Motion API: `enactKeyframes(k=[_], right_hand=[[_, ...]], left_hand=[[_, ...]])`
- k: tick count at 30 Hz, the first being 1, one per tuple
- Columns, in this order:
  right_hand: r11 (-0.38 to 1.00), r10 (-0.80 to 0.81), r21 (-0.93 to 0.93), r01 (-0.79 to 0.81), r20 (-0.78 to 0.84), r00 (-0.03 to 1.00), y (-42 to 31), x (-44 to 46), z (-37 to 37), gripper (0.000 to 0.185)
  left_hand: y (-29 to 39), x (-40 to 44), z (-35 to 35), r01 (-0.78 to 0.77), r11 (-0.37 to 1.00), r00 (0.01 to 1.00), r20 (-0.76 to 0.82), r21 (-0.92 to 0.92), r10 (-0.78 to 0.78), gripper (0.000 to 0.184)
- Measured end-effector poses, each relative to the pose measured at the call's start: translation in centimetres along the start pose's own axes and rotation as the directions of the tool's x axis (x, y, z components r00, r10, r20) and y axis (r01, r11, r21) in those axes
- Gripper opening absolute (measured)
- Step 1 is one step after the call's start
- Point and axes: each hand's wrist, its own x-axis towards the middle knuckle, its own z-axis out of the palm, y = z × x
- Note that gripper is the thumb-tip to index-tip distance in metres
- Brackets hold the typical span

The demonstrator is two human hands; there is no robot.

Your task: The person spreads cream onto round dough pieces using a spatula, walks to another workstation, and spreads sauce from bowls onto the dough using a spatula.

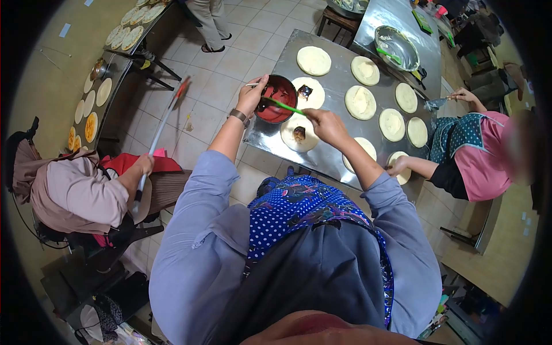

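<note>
My left hand [249, 95] grips the rim of a red bowl [280, 118] with dark smears inside, held over the near left edge of the metal table [328, 158]. In my right hand [326, 125] is the bright green handle of a spatula [283, 106]; its head reaches into the bowl, where a dark sauce clings. Right below and beside the bowl lie two pale dough rounds, one round [308, 91] and another round [294, 141], each with a dark dollop in its middle. Several plain dough rounds [360, 102] are spread over the same table.
On the right a co-worker in pink [486, 152] touches a dough round and holds a scraper [438, 104]. At left a person holds a long pole [158, 132]. Another table [118, 69] carries more rounds. A large metal bowl [409, 43] with a green spatula stands at the back.
</note>
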Motion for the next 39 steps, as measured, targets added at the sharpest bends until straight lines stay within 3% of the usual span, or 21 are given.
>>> enactKeyframes(k=[6,8,10,12,13,16,17,20,22,23,24,26,27,28,31,32,36,39], right_hand=[[0.993,0.096,-0.066,-0.098,-0.039,0.995,1.1,0.8,-1.1,0.028],[0.999,0.042,-0.038,-0.039,0.092,0.995,1.6,0.6,-0.7,0.027],[1.0,0.028,-0.005,-0.027,0.077,0.997,1.8,0.6,-0.5,0.026],[0.992,0.124,0.004,-0.125,-0.083,0.989,2.0,0.8,-0.5,0.026],[0.992,0.126,0.007,-0.126,-0.081,0.989,2.1,0.8,-0.3,0.026],[0.98,0.198,-0.033,-0.199,-0.031,0.98,2.7,0.6,0.8,0.023],[0.976,0.213,0.032,-0.213,0.015,0.977,2.9,0.5,1.6,0.024],[0.959,0.249,0.118,-0.259,0.095,0.964,3.2,0.4,3.7,0.022],[0.886,0.237,0.353,-0.3,0.211,0.948,3.3,0.9,4.2,0.021],[0.757,0.246,0.519,-0.397,0.336,0.909,3.6,1.0,4.1,0.02],[0.754,0.248,0.521,-0.4,0.337,0.908,4.2,1.1,3.9,0.02],[0.281,0.178,0.645,-0.711,0.693,0.699,5.5,1.3,3.5,0.018],[0.233,0.17,0.622,-0.747,0.731,0.661,5.3,1.4,3.0,0.019],[0.23,0.169,0.623,-0.748,0.731,0.661,5.7,1.4,2.9,0.019],[0.02,0.023,0.617,-0.787,0.787,0.617,7.7,1.2,2.2,0.021],[0.019,0.023,0.618,-0.786,0.786,0.618,8.4,1.1,2.0,0.021],[-0.064,0.043,0.671,-0.739,0.742,0.669,11.6,1.6,0.7,0.019],[-0.079,0.142,0.736,-0.672,0.676,0.723,13.4,2.6,-1.3,0.02]], left_hand=[[-0.5,0.6,0.5,-0.042,0.99,0.999,0.009,0.138,0.042,0.048],[-0.2,0.4,0.6,-0.023,0.975,1.0,-0.011,0.221,0.026,0.05],[0.2,0.3,0.9,-0.034,0.977,0.999,-0.015,0.209,0.038,0.049],[0.1,0.3,1.1,-0.044,0.98,0.999,-0.023,0.195,0.049,0.048],[-0.1,0.5,1.2,-0.106,0.964,0.993,-0.03,0.243,0.116,0.047],[-0.5,1.0,1.4,-0.198,0.922,0.975,-0.033,0.333,0.222,0.046],[-0.5,1.1,1.5,-0.229,0.899,0.965,-0.035,0.373,0.26,0.045],[-1.2,1.7,1.7,-0.205,0.908,0.972,-0.035,0.366,0.234,0.045],[-2.0,2.5,1.7,-0.154,0.937,0.981,-0.065,0.314,0.183,0.048],[-2.4,3.0,1.7,-0.105,0.961,0.987,-0.094,0.257,0.134,0.051],[-2.6,3.3,1.8,-0.103,0.96,0.987,-0.093,0.26,0.131,0.051],[-2.9,3.8,2.0,0.023,0.991,0.998,-0.055,0.129,-0.016,0.051],[-2.6,3.8,2.3,0.026,0.991,0.998,-0.055,0.132,-0.019,0.051],[-2.4,3.9,2.6,0.047,0.993,0.998,-0.046,0.107,-0.042,0.048],[-2.2,4.3,3.2,0.124,0.992,0.992,-0.037,-0.013,-0.124,0.041],[-2.3,4.5,3.4,0.18,0.978,0.982,-0.032,-0.109,-0.184,0.038],[-4.2,6.8,3.6,0.205,0.96,0.977,-0.021,-0.192,-0.213,0.036],[-4.9,8.5,4.4,0.264,0.917,0.946,-0.104,-0.299,-0.306,0.037]])
